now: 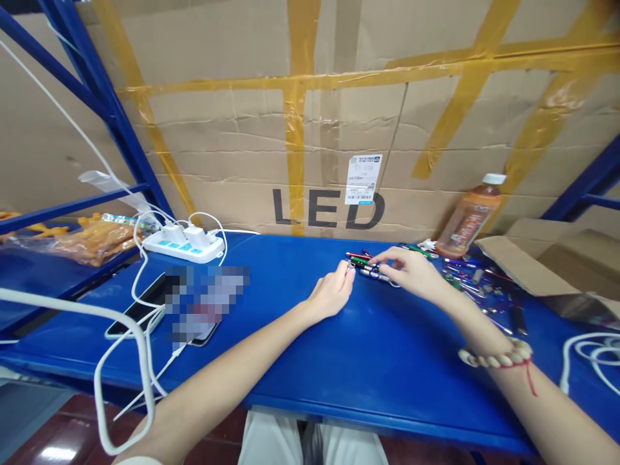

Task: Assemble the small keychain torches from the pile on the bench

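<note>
My left hand (332,292) is closed in a pinch around a small silver metal piece (351,264), mostly covered by the fingers. Just right of it is my right hand (411,274), palm down, its fingers bent and its fingertips at a dark green pen-like tube (360,261). Whether those fingertips grip the tube or only touch it is hard to see. A red tube (356,254) lies behind, and a silver tube (372,275) with a thin cord lies under the right fingers. More coloured and silver tubes (467,284) are scattered beyond my right wrist.
On the blue table (310,368), a tilted drink bottle (469,216) leans against the LED carton (242,142). An open cardboard box (542,258) and white cable (581,352) lie right. To the left are a power strip (159,244), phones (155,297) and looping cables.
</note>
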The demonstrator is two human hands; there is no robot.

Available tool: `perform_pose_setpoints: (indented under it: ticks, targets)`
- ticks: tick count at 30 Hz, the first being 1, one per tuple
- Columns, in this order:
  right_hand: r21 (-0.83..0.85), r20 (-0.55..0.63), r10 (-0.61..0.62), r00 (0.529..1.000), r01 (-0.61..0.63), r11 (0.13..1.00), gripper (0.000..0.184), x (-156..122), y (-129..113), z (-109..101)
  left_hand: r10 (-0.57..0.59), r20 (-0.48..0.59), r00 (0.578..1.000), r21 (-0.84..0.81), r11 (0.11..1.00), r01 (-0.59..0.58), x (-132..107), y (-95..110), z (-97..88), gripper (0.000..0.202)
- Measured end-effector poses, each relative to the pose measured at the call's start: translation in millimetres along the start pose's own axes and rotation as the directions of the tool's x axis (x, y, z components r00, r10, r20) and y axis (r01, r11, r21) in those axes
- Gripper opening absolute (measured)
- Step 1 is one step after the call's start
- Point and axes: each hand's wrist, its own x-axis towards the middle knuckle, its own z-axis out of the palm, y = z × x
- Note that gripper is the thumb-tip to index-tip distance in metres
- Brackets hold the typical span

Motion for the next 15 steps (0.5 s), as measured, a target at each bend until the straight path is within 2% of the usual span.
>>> perform_pose_setpoints:
  ticks: [3, 8, 11, 15]
  targets:
    - [0.233, -0.007, 0.055, 0.998, -0.052, 0.971, 0.029, -1.2, -10.6, 13.9, 0.012, -0.017, 1.000, -0.052, 0.999, -0.012, 1.7, -3.7, 1.2, 0.024]
    - [0.569, 0.047, 0.233, 0.971, -0.218, 0.793, 0.032, -1.4, -19.4, 24.7, -0.024, -0.099, 0.995, -0.164, 0.986, 0.007, 6.4, -10.8, 5.0, 0.020]
    - [0.670, 0.143, 0.287, 0.947, -0.307, 0.676, 0.031, -1.5, -19.5, 24.3, -0.058, -0.132, 0.989, -0.199, 0.979, 0.031, 7.3, -12.3, 6.4, 0.022]
    - [0.732, 0.244, 0.324, 0.914, -0.393, 0.557, 0.029, -2.3, -19.6, 25.1, -0.044, -0.129, 0.991, -0.207, 0.978, 0.017, 6.7, -10.8, 6.5, 0.021]
